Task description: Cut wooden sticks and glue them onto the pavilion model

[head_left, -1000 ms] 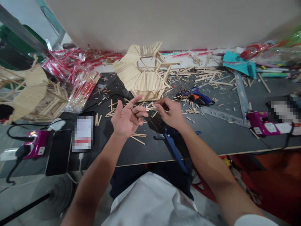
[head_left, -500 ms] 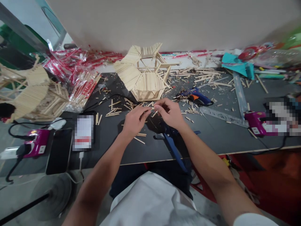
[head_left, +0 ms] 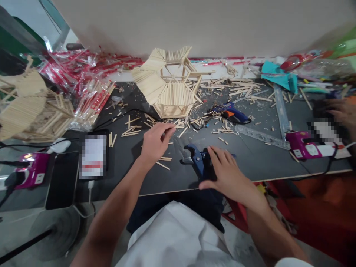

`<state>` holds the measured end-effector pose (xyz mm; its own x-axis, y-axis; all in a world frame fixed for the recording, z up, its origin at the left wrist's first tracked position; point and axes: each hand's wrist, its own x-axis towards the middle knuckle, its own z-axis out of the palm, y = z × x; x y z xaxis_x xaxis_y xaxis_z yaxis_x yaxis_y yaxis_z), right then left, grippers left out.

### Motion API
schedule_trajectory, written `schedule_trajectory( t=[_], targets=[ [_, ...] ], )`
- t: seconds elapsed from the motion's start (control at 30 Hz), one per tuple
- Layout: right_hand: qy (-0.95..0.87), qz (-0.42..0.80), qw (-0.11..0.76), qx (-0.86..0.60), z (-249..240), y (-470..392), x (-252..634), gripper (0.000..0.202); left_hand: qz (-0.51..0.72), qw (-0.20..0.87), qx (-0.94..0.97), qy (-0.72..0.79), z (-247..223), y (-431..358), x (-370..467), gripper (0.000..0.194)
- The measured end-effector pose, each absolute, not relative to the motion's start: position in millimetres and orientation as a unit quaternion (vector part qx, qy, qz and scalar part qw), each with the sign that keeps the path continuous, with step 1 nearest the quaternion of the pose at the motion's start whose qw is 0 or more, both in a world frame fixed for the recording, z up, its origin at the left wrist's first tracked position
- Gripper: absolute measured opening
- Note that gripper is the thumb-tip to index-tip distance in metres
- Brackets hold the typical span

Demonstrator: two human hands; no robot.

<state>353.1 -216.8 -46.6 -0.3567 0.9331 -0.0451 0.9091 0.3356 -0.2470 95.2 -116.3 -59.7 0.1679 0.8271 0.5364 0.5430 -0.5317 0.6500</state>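
My left hand is closed in a pinch over the scattered sticks; anything between its fingertips is too small to make out. Over the handles of a blue pipe cutter, my right hand is spread, thumb apart from the fingers. Whether it touches the handles I cannot tell. The cutter's curved jaw points away from me. Beyond my left hand stands a model of pale wooden sticks, with slatted roof panels around an open middle. Short cut sticks lie left of that hand.
A blue glue gun and clear rulers lie to the right. At left are two phones, a purple power socket, another stick model and bagged sticks. Another person's hand is at far right.
My right hand has left the spot beside my left fingertips, moved down and right to the blue pipe cutter, and opened. My left hand shifted slightly left. Another person's hand appeared at far right.
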Motion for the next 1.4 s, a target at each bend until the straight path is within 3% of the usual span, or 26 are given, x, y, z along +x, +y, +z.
schedule_trajectory(
  t=[0.07, 0.2, 0.43, 0.63, 1.4],
  targets=[
    [-0.813, 0.089, 0.021, -0.574, -50, -233, 350, 0.111, 0.457, 0.148, 0.749, 0.457, -58, -118, 97, 0.021],
    [-0.784, 0.092, -0.014, -0.613, -45, -234, 343, 0.063, 0.449, 0.135, 0.759, 0.451, -56, -120, 99, 0.020],
    [-0.704, 0.276, 0.161, -0.634, -29, -217, 332, 0.039, 0.453, 0.102, 0.771, 0.435, -62, -119, 99, 0.016],
    [-0.651, 0.375, 0.243, -0.614, -23, -205, 303, 0.038, 0.421, 0.064, 0.800, 0.422, -64, -120, 97, 0.018],
    [-0.659, 0.384, 0.248, -0.597, -23, -198, 287, 0.036, 0.380, 0.069, 0.817, 0.428, -61, -124, 100, 0.022]
  ],
)
